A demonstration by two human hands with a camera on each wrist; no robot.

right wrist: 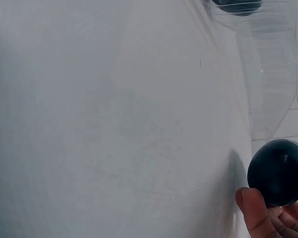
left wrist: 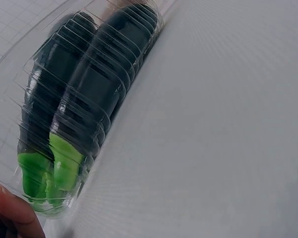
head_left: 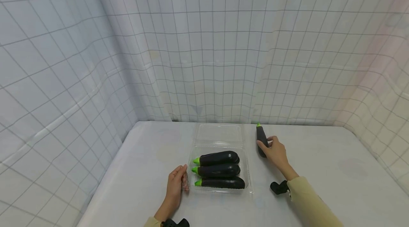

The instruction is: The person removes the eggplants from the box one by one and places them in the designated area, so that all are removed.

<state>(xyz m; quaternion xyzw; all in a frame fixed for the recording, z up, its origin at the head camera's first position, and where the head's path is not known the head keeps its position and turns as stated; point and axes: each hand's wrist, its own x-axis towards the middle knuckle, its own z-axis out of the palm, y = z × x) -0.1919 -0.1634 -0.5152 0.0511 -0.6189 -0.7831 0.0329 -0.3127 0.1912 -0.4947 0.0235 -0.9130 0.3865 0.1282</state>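
Note:
My right hand (head_left: 276, 152) grips a dark eggplant (head_left: 261, 135) with a bright green stem end, thumb on one side and fingers on the other. It is to the right of a clear plastic clamshell box (head_left: 249, 173), its green tip pointing away from me. The right wrist view shows the eggplant's rounded end (right wrist: 275, 171) between thumb and fingers. My left hand (head_left: 174, 184) holds the box's left edge, its thumb (left wrist: 17, 210) at the corner in the left wrist view. Inside the box, three eggplants (head_left: 218, 171) lie crosswise, green ends to the left.
The box's transparent lid (head_left: 218, 133) is folded back flat towards the far edge of the white-covered table (head_left: 143, 156). White gridded curtains (head_left: 204, 60) hang behind the table and along both sides.

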